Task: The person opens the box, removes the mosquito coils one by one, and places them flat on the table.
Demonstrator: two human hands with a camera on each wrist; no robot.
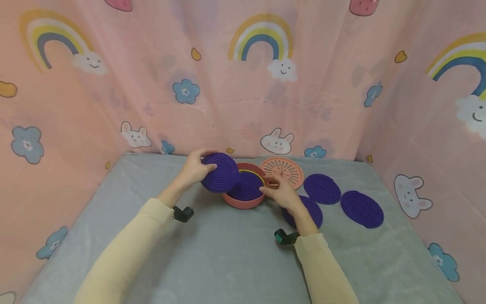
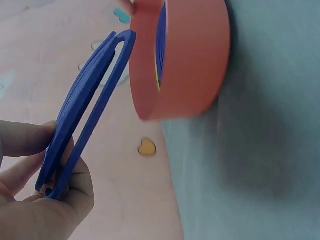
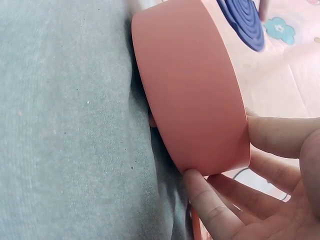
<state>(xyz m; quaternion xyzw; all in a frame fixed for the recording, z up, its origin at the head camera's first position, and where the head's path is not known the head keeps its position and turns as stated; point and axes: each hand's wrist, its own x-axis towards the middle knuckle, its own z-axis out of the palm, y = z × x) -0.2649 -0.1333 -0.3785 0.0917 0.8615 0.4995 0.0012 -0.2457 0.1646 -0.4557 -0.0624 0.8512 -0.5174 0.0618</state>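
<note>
A purple mosquito coil is pinched between the thumb and fingers of my left hand, raised and tilted over the left side of a round pink mosquito coil holder. Edge-on in the left wrist view, the held coil shows a gap between its layers. Inside the holder lies another purple coil, with a thin yellow rim around it. My right hand grips the holder's right side. In the right wrist view, its thumb is at the rim and its fingers lie against the outer wall.
Behind my right hand lies the pink slotted lid. Purple coils rest flat on the grey cloth to the right: one partly under the right forearm, another beyond it, a third farthest right. A patterned pink curtain stands behind the table.
</note>
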